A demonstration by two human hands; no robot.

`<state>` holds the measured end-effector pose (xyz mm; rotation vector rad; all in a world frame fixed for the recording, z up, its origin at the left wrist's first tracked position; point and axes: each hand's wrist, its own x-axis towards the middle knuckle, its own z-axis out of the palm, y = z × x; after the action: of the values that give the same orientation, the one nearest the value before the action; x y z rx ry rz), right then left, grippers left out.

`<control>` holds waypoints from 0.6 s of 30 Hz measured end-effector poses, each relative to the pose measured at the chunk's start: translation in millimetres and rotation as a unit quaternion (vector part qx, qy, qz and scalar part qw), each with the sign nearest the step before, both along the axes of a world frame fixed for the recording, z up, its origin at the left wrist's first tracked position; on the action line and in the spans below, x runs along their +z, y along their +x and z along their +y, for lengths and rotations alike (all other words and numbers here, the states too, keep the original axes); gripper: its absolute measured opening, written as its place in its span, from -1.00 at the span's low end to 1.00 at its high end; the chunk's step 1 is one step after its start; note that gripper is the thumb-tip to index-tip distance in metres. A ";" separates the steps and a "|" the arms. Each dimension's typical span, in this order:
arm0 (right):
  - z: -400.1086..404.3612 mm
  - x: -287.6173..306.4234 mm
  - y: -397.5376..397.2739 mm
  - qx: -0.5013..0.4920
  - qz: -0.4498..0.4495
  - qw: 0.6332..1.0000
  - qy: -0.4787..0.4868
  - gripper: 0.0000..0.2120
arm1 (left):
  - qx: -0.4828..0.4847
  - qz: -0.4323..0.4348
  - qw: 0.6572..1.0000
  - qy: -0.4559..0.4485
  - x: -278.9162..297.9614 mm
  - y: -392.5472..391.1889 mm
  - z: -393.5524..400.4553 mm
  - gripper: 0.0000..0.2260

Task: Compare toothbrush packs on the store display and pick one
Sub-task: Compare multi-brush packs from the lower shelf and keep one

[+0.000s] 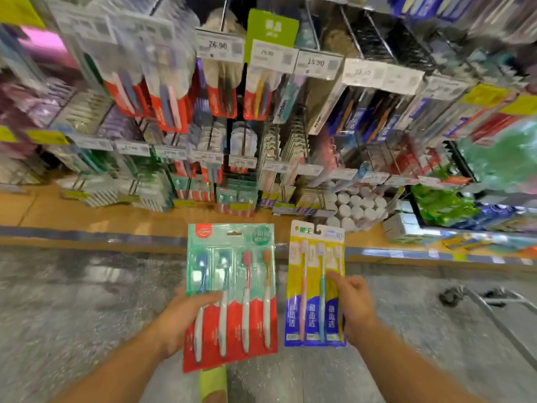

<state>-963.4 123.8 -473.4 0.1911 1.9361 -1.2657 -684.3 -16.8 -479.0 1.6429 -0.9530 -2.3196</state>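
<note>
Before the store display [261,117], hung with packs and price tags, I hold two toothbrush packs side by side above the speckled grey floor [87,301]. My left hand [186,312] grips the red-and-green pack [232,295]; my right hand [353,306] pinches the yellow-and-blue pack [315,283] at its edge.

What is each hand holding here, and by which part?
The left hand grips the green-and-red toothbrush pack at its left edge, thumb across the front. The right hand grips the yellow-and-blue toothbrush pack at its right edge.
</note>
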 end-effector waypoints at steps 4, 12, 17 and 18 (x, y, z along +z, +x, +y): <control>-11.9 -26.7 6.7 0.015 -0.030 0.999 -0.016 -0.61 | -0.005 -0.013 1.000 0.016 -35.9 -8.8 -13.1 -0.83; -42.9 -77.0 20.3 0.078 -0.086 0.993 -0.018 -0.69 | 0.005 -0.006 1.000 0.027 -92.3 -56.6 -17.0 -0.71; -51.1 -118.2 14.1 0.092 -0.092 0.991 -0.015 -0.72 | -0.010 -0.010 1.000 0.009 -124.1 -80.0 -10.7 -0.70; -52.7 -127.0 12.5 0.096 -0.095 0.991 -0.012 -0.74 | -0.011 -0.014 1.000 0.009 -133.9 -83.4 -10.2 -0.73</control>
<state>-951.0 71.0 -600.4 0.1058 1.7319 -1.1017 -767.6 -27.0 -612.9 1.6856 -0.9619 -2.3317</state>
